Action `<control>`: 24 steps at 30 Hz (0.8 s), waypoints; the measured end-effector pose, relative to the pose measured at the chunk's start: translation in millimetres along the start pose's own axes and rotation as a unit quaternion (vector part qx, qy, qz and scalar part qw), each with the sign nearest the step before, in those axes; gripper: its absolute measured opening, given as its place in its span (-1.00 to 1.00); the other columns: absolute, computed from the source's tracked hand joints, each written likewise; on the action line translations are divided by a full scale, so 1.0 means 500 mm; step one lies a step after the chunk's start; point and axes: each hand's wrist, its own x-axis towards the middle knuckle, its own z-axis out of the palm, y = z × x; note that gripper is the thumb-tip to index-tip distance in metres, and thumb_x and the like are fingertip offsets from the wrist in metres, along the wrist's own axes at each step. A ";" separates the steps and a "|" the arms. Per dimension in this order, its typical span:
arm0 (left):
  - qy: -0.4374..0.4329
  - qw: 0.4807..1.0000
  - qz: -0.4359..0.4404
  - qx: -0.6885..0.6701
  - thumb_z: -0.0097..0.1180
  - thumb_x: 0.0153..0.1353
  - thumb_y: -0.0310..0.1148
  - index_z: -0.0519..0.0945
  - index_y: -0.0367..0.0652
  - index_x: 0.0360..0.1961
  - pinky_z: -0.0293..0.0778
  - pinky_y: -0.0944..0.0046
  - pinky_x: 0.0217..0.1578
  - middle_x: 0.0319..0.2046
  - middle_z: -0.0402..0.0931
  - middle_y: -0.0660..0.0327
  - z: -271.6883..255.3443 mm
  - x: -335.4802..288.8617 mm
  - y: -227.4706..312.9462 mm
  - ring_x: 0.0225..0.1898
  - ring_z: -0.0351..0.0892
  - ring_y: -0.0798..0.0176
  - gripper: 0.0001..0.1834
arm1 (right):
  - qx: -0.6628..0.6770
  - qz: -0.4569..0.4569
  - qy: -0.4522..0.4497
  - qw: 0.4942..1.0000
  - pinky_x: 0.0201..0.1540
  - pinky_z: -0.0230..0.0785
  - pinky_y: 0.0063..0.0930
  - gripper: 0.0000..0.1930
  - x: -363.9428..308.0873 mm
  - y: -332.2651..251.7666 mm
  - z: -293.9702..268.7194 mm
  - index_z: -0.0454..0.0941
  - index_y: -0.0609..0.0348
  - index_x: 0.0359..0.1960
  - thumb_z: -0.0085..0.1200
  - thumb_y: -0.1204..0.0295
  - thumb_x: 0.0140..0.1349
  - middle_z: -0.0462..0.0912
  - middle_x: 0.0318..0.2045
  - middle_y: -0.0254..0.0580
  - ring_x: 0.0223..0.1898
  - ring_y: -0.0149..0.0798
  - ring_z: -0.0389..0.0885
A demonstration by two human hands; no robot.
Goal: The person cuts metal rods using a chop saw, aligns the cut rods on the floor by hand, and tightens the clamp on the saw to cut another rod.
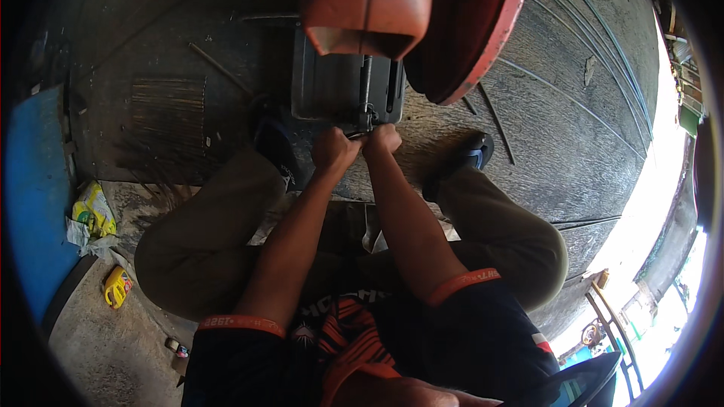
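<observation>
A cut-off saw stands on the floor in front of me, with a red-orange housing and a round red blade guard above a dark base. Along that base runs a threaded vise screw. My left hand and my right hand are side by side at the screw's near end, both closed around its crank handle. The fingers hide most of this handle. Whatever lies under the housing and guard is out of sight.
My feet flank the saw, the right one in a dark shoe. Thin rods lie right of the base, and long bars stretch along the far right. A bundle of short rods and a yellow bottle are at the left.
</observation>
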 end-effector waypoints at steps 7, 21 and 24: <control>-0.033 0.997 0.063 -0.005 0.38 -0.11 0.11 0.68 -0.31 -0.29 0.53 0.02 -0.18 -0.28 0.65 -0.10 0.021 0.009 0.021 -0.19 0.66 -0.09 -0.38 | -0.081 -0.084 -0.069 0.991 -0.18 0.45 -0.14 -0.56 0.146 0.052 -0.003 0.58 0.51 -0.22 -0.16 0.28 0.22 0.65 -0.21 0.20 -0.20 0.09 0.65; -0.128 0.969 0.097 -0.189 0.39 -0.11 0.00 0.66 -0.29 -0.30 0.47 0.12 -0.26 -0.34 0.66 0.03 0.060 0.069 -0.067 -0.32 0.64 0.02 -0.46 | 0.176 0.094 -0.104 0.974 -0.33 0.45 -0.13 -0.50 0.023 0.030 -0.036 0.51 0.30 -0.04 -0.13 0.07 0.26 0.58 -0.17 -0.04 -0.24 -0.02 0.60; -0.109 0.989 0.067 -0.068 0.32 -0.16 0.18 0.67 -0.30 -0.26 0.49 0.03 -0.17 -0.27 0.64 -0.09 0.031 0.051 -0.053 -0.21 0.64 -0.13 -0.30 | 0.169 0.058 -0.090 0.980 -0.27 0.49 -0.16 -0.48 0.001 0.040 -0.053 0.53 0.53 -0.10 -0.14 0.18 0.26 0.61 -0.12 0.21 -0.22 0.07 0.66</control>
